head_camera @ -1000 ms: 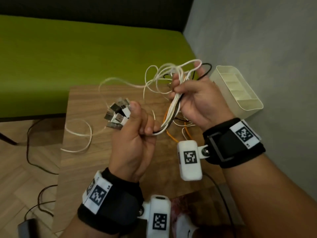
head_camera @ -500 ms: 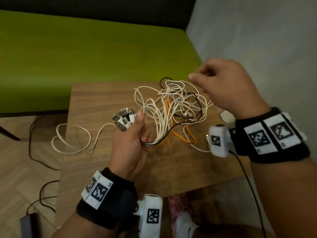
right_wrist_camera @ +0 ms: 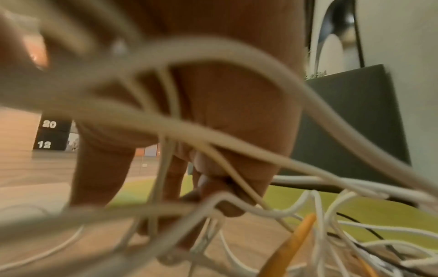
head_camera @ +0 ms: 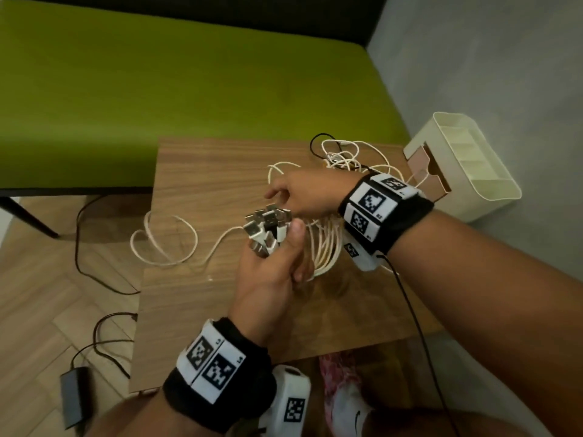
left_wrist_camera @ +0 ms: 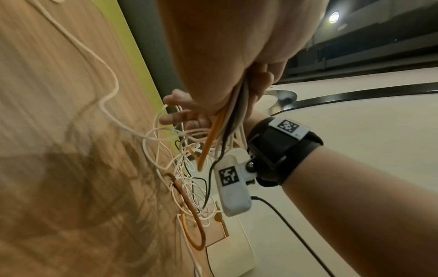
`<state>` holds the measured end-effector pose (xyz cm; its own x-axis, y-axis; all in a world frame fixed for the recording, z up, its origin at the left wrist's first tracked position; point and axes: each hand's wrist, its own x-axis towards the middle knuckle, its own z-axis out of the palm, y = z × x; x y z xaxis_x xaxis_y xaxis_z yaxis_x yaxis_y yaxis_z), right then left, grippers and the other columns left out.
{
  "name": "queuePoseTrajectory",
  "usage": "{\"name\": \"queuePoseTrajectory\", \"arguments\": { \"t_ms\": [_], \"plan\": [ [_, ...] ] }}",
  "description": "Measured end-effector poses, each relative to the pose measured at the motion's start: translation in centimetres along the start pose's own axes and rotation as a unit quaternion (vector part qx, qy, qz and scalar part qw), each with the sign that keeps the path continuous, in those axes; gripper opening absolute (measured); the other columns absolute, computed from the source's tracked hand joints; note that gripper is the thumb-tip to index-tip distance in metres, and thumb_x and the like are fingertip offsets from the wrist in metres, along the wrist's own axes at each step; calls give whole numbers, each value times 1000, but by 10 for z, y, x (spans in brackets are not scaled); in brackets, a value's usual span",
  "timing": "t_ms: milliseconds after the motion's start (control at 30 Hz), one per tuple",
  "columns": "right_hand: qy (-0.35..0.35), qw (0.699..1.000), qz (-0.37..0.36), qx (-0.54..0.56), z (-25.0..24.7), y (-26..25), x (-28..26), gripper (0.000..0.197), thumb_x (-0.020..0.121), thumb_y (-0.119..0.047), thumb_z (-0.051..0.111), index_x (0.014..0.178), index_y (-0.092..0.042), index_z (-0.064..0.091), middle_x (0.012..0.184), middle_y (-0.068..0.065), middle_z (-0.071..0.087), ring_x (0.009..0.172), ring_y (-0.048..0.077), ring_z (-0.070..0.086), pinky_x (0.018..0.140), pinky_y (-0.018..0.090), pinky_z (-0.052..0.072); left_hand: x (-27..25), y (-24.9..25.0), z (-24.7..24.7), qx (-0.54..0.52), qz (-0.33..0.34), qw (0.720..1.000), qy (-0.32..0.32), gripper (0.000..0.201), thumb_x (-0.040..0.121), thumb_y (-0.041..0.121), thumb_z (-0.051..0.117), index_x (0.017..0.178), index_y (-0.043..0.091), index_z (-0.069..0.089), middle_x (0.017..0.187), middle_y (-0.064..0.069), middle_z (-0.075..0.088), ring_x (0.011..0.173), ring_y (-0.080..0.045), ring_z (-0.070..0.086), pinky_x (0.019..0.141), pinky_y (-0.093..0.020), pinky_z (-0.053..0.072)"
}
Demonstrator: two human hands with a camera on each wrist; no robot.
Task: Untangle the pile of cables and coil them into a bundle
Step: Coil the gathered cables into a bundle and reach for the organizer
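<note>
A person's left hand [head_camera: 271, 272] is gripping a bunch of cables [head_camera: 325, 247] in a closed fist above a small wooden table [head_camera: 202, 171]. A cluster of metal USB plugs [head_camera: 265, 228] is sticking up out of the top of the fist, fanned slightly toward the far left. From the underside of the fist, seen in the left wrist view, white strands, one black strand and an orange cable [left_wrist_camera: 211, 140] are hanging down together toward the tabletop.

The right hand [head_camera: 303, 197] is reaching across from the right, just beyond the plugs, palm down over the loose loops. Its fingers [head_camera: 277, 193] are extended toward the left and loosely spread; in the right wrist view they are pointing down among blurred white strands, and whether they are pinching any strand cannot be told.

The rest of the cables are lying as a tangle on the far right part of the table, mostly white loops with a thin black loop [head_camera: 318, 143] at the far edge. One long white cable [head_camera: 164, 244] is trailing off to the left, curling in open loops over the table's left edge.

A cream plastic organizer [head_camera: 492, 197] with divided compartments is sitting at the table's far right corner, against a grey wall. A green bench [head_camera: 157, 89] is stretching behind the table. On the wood floor at near left, a dark power adapter [head_camera: 74, 397] is lying with black cords.
</note>
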<state>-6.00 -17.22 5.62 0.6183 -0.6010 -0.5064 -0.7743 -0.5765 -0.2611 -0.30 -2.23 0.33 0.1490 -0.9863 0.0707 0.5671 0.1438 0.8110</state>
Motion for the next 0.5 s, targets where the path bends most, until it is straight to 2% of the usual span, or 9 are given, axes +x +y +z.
{"name": "queuePoseTrajectory", "arguments": {
  "t_ms": [33, 100, 167, 200, 267, 367, 433, 500],
  "plan": [
    [-15, 1000, 11, -15, 2, 1, 3, 45, 92, -35, 61, 135, -24, 57, 127, -3, 64, 107, 17, 61, 90, 30, 49, 0, -1, -1, -1, -2, 1000, 1, 35, 97, 23, 53, 63, 26, 54, 47, 9, 38, 40, -10, 34, 49, -28, 31],
    [-42, 998, 21, -37, 3, 3, 4, 33, 88, -32, 65, 120, -22, 64, 106, -3, 70, 88, 16, 63, 72, 27, 48, 1, -1, -4, -5, -8, 1000, 7, 27, 91, 30, 58, 65, 24, 55, 47, 8, 37, 40, -11, 33, 48, -27, 31],
    [-54, 995, 35, -77, 4, 6, 1, 19, 85, -35, 70, 99, -23, 63, 79, -10, 64, 66, 6, 56, 55, 22, 39, 4, -1, -8, 1, -7, 1000, 12, 28, 91, 31, 58, 63, 25, 56, 47, 8, 37, 40, -11, 33, 49, -27, 32],
    [-54, 994, 43, -88, 4, 8, -1, 20, 84, -38, 73, 96, -25, 63, 73, -14, 60, 61, 2, 52, 51, 20, 37, 5, 0, -11, 9, -3, 1000, 13, 31, 93, 29, 56, 62, 26, 57, 46, 9, 37, 40, -11, 33, 50, -28, 33],
    [-52, 993, 56, -93, 4, 12, -6, 23, 82, -39, 76, 96, -22, 70, 70, -15, 60, 58, 0, 50, 49, 19, 36, 9, 3, -14, 26, 10, 999, 15, 40, 98, 23, 50, 59, 27, 55, 46, 9, 38, 39, -11, 33, 52, -29, 31],
    [-27, 995, 56, -75, 2, 15, -13, 16, 85, -32, 75, 96, -21, 75, 65, -15, 59, 55, -2, 49, 49, 18, 37, 13, 5, -15, 16, 15, 999, 23, 37, 98, 20, 48, 62, 26, 51, 46, 7, 35, 39, -12, 31, 51, -29, 29],
    [26, 998, 54, 16, -3, 18, -18, 11, 86, -30, 75, 93, -22, 75, 64, -15, 62, 52, -3, 54, 47, 15, 43, 14, 4, -15, 13, 15, 999, 27, 34, 97, 20, 49, 64, 27, 52, 46, 6, 34, 39, -12, 30, 50, -29, 28],
    [110, 982, 47, 148, -9, 22, -26, 8, 85, -31, 76, 87, -24, 74, 69, -15, 68, 60, -2, 63, 57, 18, 52, 15, 3, -15, 23, 19, 999, 24, 36, 97, 22, 49, 62, 28, 53, 46, 8, 35, 40, -12, 30, 51, -30, 28]
  ]
}}
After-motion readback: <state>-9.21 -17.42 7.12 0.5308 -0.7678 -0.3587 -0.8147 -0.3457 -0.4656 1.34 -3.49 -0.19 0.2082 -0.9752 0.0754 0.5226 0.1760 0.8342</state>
